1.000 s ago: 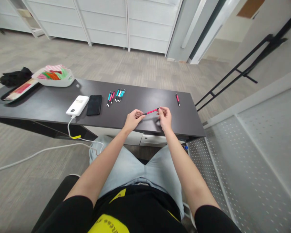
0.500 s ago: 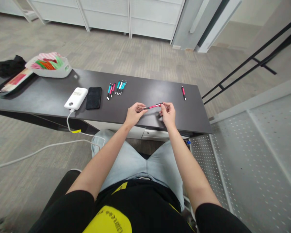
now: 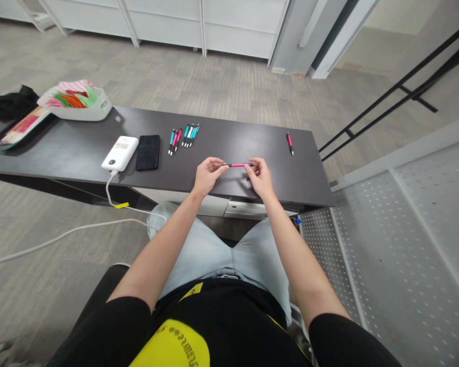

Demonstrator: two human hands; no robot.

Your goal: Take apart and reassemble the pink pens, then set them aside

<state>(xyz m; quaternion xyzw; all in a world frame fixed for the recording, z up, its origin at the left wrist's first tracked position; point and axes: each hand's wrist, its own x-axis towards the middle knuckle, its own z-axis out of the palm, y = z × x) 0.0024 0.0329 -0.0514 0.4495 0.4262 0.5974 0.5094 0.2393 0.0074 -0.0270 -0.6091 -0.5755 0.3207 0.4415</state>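
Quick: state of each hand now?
Left hand: closed, fingers pinching one end of the pink-and-black pen.
Right hand: closed, fingers pinching the other end of the same pen.

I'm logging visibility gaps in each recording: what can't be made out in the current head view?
- Ends of the held red pen, head view: partly covered by the fingers of the left hand and right hand.
- Print on the white device, head view: too small and blurred.
- Lower contents of the white basket, head view: hidden by its wall.
- Far end of the white cable, head view: cut off by the left edge.
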